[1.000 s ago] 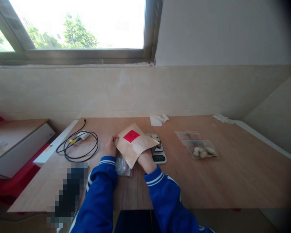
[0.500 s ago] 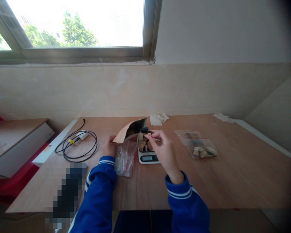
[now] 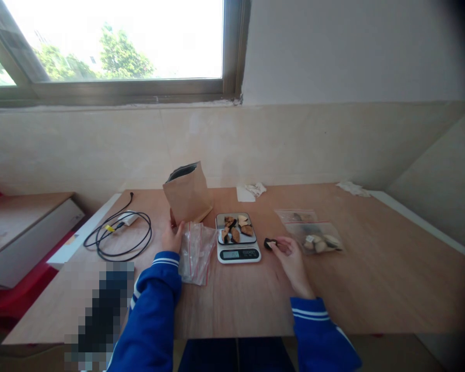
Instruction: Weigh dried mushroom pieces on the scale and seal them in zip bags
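Observation:
My left hand grips the lower left of a brown kraft paper pouch, which is upright with its dark-lined mouth open at the top. Beside that hand, clear zip bags with red strips lie flat. A white digital scale sits to their right, its display lit but unreadable. On its plate are several brown, dark-edged dried slices. To the right of the scale, my right hand pinches a dark dried piece with a pale part, low over the table.
Clear zip bags holding pale dried pieces lie at the right. A coiled black cable with a white adapter is at the left, behind a pixelated dark object. Crumpled tissue lies by the wall.
The pouch went from tipped over the scale to upright at its left. My right hand moved from above the scale to its right, holding a dark piece. The slices on the plate are now uncovered.

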`<state>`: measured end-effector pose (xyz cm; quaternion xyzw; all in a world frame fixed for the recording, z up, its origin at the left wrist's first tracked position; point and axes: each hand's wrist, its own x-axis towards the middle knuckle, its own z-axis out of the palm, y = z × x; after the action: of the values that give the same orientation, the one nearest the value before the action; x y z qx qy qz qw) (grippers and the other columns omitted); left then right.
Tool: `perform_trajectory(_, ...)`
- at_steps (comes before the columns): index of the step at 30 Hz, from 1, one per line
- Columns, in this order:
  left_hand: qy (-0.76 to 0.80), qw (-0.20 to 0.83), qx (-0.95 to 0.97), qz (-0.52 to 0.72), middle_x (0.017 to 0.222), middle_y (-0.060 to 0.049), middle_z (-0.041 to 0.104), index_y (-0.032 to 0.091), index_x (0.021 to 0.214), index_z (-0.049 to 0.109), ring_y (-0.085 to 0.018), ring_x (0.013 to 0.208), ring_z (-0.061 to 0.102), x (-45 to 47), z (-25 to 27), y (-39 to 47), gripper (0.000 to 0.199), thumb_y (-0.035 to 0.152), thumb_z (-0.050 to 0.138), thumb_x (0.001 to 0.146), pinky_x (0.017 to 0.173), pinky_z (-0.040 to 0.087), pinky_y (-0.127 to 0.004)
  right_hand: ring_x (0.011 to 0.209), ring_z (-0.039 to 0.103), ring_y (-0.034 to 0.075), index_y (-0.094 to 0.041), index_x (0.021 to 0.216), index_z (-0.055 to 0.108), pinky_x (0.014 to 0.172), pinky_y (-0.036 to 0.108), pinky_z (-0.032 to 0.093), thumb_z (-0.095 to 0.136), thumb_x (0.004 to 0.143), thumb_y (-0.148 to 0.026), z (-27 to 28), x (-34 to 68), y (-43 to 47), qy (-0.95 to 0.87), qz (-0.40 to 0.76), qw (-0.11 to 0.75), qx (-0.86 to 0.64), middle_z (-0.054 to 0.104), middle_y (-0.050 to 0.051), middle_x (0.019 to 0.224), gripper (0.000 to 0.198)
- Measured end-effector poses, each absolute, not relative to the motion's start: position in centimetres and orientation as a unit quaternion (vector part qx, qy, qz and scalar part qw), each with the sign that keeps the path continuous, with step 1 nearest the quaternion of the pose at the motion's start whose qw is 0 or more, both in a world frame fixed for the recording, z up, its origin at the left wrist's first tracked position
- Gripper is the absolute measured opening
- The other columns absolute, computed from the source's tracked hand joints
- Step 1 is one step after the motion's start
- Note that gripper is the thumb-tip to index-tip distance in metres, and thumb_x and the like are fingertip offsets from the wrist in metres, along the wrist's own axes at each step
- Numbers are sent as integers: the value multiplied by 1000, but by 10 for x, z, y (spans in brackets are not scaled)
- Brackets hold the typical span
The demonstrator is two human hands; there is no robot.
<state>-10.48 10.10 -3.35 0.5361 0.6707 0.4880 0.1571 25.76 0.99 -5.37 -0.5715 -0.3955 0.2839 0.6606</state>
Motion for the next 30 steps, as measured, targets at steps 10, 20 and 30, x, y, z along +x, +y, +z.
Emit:
perform_trajectory(10,549,-13,565,616,126,-17,53,15,129,42,-26,113,55,-99,-16,90,53,31,58,81,95,44,-44,95,65,24,-18,101,58,87,43,52,75,67,-45,-63,268,-2,-388,263,686,-557,66,12,104,46)
perform_trajectory(20,488,-101,620,606,98,-8,58,15,100,57,-17,88,57,-59,43,39,15,16,48,87,73,50,-31,88,61,22,-18,103,57,82,43,51,66,74,-41,-81,270,1,-439,186,640,-602,63,12,101,38)
perform_trajectory(30,575,40,683,449,110,-11,52,19,111,60,-25,107,53,-36,10,-32,26,26,48,89,92,48,-46,91,60,25,-17,103,62,85,45,48,48,85,-40,-86,272,1,-527,106,551,-638,66,13,102,32)
